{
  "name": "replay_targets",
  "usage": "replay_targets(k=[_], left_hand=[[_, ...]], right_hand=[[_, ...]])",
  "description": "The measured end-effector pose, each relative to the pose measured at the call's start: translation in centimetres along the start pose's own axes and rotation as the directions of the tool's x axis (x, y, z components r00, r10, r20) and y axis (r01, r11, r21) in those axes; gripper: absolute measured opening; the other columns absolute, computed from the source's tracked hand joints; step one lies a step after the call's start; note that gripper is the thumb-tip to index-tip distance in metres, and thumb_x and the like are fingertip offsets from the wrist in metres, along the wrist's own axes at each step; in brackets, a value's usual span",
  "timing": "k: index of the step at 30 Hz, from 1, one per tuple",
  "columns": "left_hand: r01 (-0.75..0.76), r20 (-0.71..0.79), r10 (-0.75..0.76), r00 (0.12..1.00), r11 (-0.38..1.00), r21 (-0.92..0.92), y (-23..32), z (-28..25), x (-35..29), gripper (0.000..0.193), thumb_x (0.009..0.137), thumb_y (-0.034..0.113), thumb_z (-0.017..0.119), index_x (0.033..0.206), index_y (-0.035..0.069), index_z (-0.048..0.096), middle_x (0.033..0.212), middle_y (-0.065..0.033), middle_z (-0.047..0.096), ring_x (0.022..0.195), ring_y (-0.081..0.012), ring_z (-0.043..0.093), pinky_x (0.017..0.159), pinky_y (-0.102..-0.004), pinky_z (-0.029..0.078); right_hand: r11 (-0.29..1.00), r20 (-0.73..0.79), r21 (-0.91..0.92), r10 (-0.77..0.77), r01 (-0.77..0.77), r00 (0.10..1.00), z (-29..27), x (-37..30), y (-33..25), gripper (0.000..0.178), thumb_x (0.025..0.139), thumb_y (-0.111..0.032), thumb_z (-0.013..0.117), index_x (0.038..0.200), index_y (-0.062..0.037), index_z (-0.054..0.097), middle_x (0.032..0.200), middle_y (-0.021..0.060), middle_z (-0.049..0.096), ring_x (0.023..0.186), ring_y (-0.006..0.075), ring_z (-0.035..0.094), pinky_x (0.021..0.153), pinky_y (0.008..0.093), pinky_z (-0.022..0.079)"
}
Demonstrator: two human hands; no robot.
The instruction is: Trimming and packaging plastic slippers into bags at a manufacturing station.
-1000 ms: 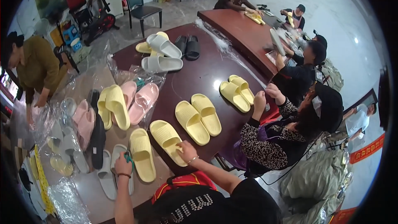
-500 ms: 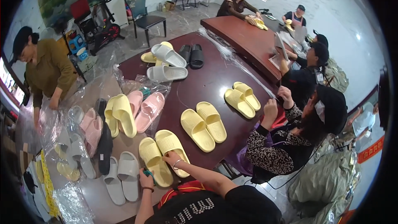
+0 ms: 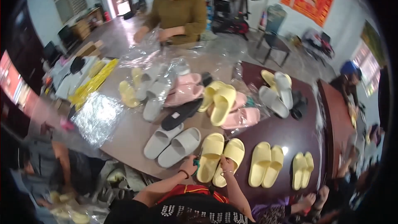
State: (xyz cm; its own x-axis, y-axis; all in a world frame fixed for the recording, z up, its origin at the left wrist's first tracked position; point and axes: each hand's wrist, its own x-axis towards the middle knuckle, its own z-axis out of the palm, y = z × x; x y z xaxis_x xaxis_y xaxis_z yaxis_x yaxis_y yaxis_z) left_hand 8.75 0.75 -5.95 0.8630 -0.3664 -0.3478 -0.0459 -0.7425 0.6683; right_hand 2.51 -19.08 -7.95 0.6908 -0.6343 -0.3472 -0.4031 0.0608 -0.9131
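A pair of yellow slide slippers lies at the table's near edge, toes pointing away from me. My right hand (image 3: 226,165) has its fingers curled at the right yellow slipper (image 3: 233,151), over its footbed. Just left of the pair, my left hand (image 3: 189,166) is closed on a small teal item (image 3: 196,164), too blurred to name, beside the left yellow slipper (image 3: 208,166). A pair of grey slippers (image 3: 180,146) lies to the left of that hand. Beyond are a dark slipper (image 3: 181,115) and a yellow pair (image 3: 223,103) stacked over pink slippers (image 3: 241,118).
More yellow pairs (image 3: 265,164) stand to the right on the dark table (image 3: 290,137). Grey slippers in clear plastic (image 3: 156,99) and a heap of shiny film (image 3: 98,118) are at the left. Across the table a co-worker (image 3: 178,12) handles plastic; others sit at the right.
The view has swung left, so the slippers and table appear turned and shifted right. Both my hands stay at the same yellow pair, with the teal item still in the left hand.
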Motion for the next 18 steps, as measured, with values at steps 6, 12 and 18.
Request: replay_targets(k=[6, 12, 18], left_hand=[[0.062, -0.001, -0.062, 0.998, 0.996, -0.062, 1.3, -1.3, -1.8, 0.044, 0.071, 0.021, 0.052, 0.112, 0.013, 0.039, 0.093, -0.0180, 0.056, 0.087, -0.0348, 0.053, 0.073, -0.0422, 0.043], [0.071, -0.027, -0.076, 0.997, 0.985, -0.156, 0.9, -0.8, -1.8, 0.040, 0.071, 0.023, 0.052, 0.108, 0.013, 0.041, 0.089, -0.0184, 0.057, 0.084, -0.0348, 0.054, 0.071, -0.0419, 0.043], [0.129, -0.031, -0.137, 0.990, 0.975, -0.179, 1.2, -0.8, -1.9, 0.040, 0.071, 0.024, 0.053, 0.109, 0.014, 0.042, 0.092, -0.0178, 0.057, 0.087, -0.0335, 0.054, 0.072, -0.0406, 0.043]], right_hand=[[0.994, 0.130, 0.055, 0.086, -0.093, 0.988, -0.2, -0.4, -1.9, 0.029, 0.081, -0.024, 0.055, 0.063, -0.0040, 0.046, 0.052, 0.0017, 0.045, 0.040, 0.0097, 0.036, 0.040, 0.0247, 0.028], [0.981, 0.146, 0.157, 0.090, -0.113, 0.985, 0.5, -0.9, -2.5, 0.022, 0.078, -0.021, 0.056, 0.071, -0.0008, 0.051, 0.058, 0.0030, 0.049, 0.048, 0.0095, 0.044, 0.043, 0.0216, 0.033], [0.917, -0.040, 0.399, 0.043, -0.023, 0.998, 2.0, -3.2, -2.5, 0.016, 0.078, -0.014, 0.055, 0.087, -0.0017, 0.051, 0.076, 0.0043, 0.052, 0.057, 0.0093, 0.048, 0.045, 0.0192, 0.036]])
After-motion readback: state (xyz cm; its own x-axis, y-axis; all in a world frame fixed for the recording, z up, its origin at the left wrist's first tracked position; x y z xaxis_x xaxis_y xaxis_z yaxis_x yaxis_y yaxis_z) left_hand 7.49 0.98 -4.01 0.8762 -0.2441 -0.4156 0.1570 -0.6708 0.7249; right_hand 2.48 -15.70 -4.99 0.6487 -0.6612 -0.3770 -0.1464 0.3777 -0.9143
